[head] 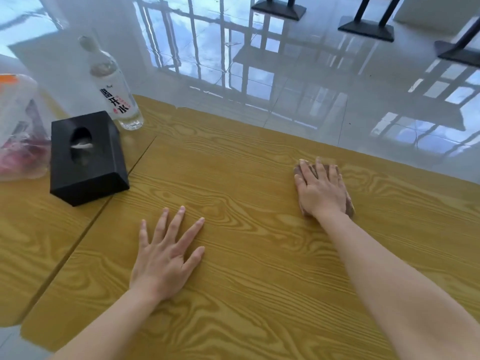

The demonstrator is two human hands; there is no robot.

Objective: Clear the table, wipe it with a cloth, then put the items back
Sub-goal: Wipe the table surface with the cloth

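My right hand (320,189) lies flat with straight fingers on a brown cloth (349,205), pressing it onto the yellow wood-grain table (246,255) near the far edge. Only the cloth's edges show around the hand. My left hand (166,253) rests flat on the bare tabletop, fingers spread, holding nothing. On the neighbouring table to the left stand a black tissue box (87,157), a clear water bottle (114,92) with a white label behind it, and a clear plastic bag (20,131) with pink contents.
A seam (85,224) separates the wiped table from the left table (26,235). Glossy white floor tiles (285,87) lie beyond the far edge. Black furniture bases (366,29) stand at the top right.
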